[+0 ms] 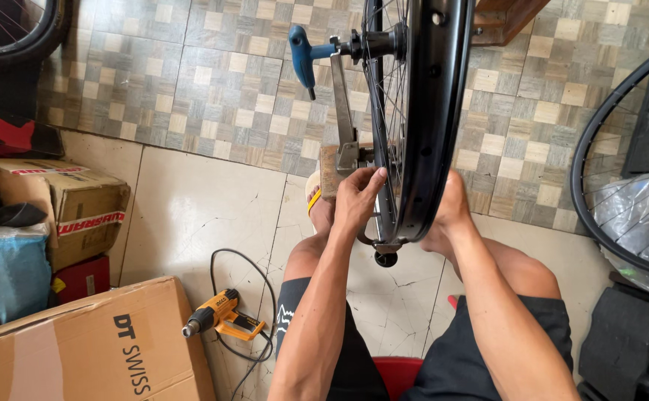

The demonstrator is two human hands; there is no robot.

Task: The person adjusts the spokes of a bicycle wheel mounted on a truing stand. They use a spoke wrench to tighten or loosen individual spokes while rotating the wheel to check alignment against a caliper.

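At frame centre, the left hand (358, 199) pinches the spokes while the right hand (449, 212) wraps the black spoked bicycle rim (434, 126), steadying it upright in the steel stand (344, 111).

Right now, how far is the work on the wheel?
Done: the black wheel is mounted in the metal stand. In hand: the left hand pinches at the spokes, and the right hand steadies the rim. What remains cannot be judged; the yellow power tool lies untouched.

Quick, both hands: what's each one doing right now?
Left hand: fingers pinched at the spokes of the black wheel.
Right hand: against the rim, grip hidden; cannot tell.
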